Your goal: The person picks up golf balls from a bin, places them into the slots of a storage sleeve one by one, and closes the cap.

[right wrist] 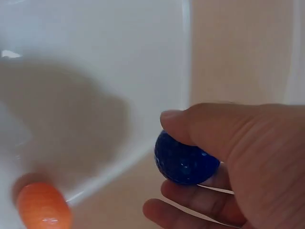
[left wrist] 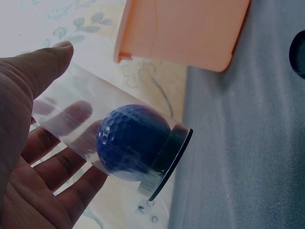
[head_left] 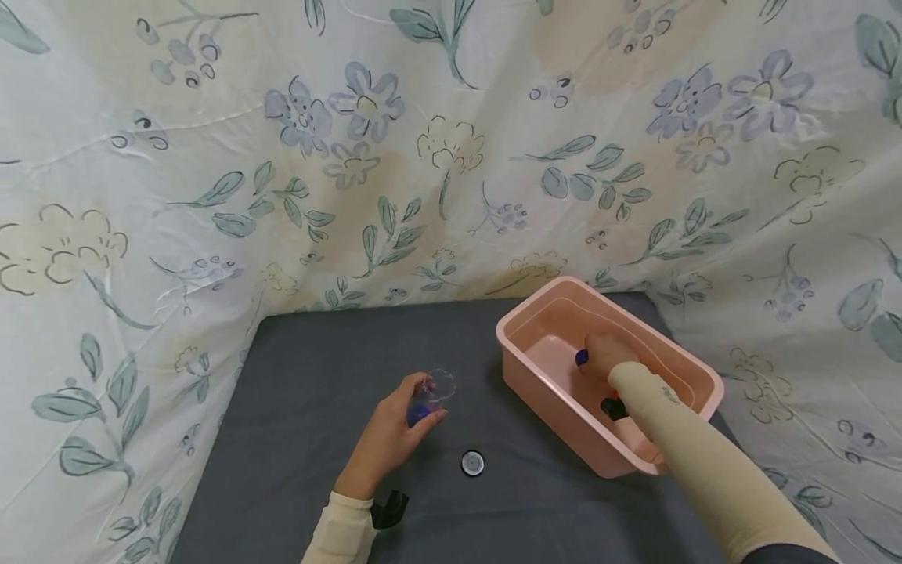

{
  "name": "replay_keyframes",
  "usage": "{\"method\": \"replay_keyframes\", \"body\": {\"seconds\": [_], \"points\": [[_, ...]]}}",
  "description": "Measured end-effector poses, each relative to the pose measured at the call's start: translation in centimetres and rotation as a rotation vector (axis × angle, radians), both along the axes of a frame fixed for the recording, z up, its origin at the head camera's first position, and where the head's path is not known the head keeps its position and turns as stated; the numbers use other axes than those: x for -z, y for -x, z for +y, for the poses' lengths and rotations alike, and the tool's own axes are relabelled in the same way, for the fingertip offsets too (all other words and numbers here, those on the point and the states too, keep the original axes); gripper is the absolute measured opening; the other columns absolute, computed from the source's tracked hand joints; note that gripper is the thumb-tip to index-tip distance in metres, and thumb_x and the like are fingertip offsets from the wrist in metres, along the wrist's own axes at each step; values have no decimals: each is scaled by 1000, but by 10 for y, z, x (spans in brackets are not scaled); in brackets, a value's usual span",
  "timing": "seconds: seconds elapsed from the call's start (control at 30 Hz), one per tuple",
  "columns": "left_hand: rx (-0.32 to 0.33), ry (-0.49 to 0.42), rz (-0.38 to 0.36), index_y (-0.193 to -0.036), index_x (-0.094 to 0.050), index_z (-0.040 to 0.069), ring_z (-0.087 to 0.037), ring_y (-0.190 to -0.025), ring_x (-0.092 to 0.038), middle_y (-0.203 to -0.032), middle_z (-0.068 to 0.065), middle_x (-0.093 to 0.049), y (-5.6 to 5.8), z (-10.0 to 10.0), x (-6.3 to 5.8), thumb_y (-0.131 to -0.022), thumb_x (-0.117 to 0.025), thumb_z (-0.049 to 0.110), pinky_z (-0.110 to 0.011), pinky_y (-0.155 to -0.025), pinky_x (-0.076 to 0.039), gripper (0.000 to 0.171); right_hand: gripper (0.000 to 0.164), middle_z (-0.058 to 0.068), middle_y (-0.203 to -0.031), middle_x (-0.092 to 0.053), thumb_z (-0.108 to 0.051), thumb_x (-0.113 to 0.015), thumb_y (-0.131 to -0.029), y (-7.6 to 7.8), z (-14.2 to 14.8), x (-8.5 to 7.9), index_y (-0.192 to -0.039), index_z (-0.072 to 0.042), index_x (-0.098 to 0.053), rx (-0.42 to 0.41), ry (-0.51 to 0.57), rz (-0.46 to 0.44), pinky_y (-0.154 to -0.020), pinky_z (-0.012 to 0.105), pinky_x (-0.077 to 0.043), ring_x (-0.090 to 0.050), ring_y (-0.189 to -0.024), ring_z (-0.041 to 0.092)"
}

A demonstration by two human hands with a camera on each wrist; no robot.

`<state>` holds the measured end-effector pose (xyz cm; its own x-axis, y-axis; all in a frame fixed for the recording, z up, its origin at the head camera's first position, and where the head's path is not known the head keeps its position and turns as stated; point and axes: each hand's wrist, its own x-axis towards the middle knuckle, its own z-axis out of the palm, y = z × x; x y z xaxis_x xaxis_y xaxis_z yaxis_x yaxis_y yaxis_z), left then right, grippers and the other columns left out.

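My left hand (head_left: 387, 439) grips a clear plastic tube (left wrist: 78, 88) above the table. Inside it, a dark blue golf ball (left wrist: 133, 139) rests near the dark-capped end; the other end shows an open rim in the head view. My right hand (head_left: 607, 356) reaches down into a pink bin (head_left: 546, 415). Between thumb and fingers it pinches a second blue golf ball (right wrist: 183, 160). An orange ball (right wrist: 44, 206) lies on the bin floor, lower left in the right wrist view. The right forearm covers part of the bin's inside in the head view.
A small round cap (head_left: 472, 463), black-rimmed with a grey middle, lies on the dark grey tabletop (head_left: 317, 376) between the left hand and the bin. Floral cloth (head_left: 451, 235) hangs behind and along both sides of the table.
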<state>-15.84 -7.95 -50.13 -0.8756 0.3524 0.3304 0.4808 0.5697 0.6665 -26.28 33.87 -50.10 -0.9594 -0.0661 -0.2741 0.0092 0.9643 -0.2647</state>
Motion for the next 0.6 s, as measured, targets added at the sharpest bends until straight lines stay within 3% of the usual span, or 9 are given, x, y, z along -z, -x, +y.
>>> {"method": "replay_keyframes", "body": {"seconds": [0.27,0.6], "points": [[-10,6,-7,-129,-47,25,-4,-106,-62,-120,5,-63,-2,-2,0,-88,-69,41,-35,-92,-55,49,30,6,-70,-48,-31,-74,-81,-10,-11,-19,-85,-8,-55,-5,15,72,-52,29,-37,-49,-60,21],[-3,15,2,-129,-47,22,-5,-105,-62,-119,6,-62,-3,2,-1,-88,-68,42,-36,-91,-55,50,36,7,-93,-61,-30,-76,-82,-25,-23,-44,-105,-9,-58,-14,102,167,-66,32,-51,-56,-77,22]]}}
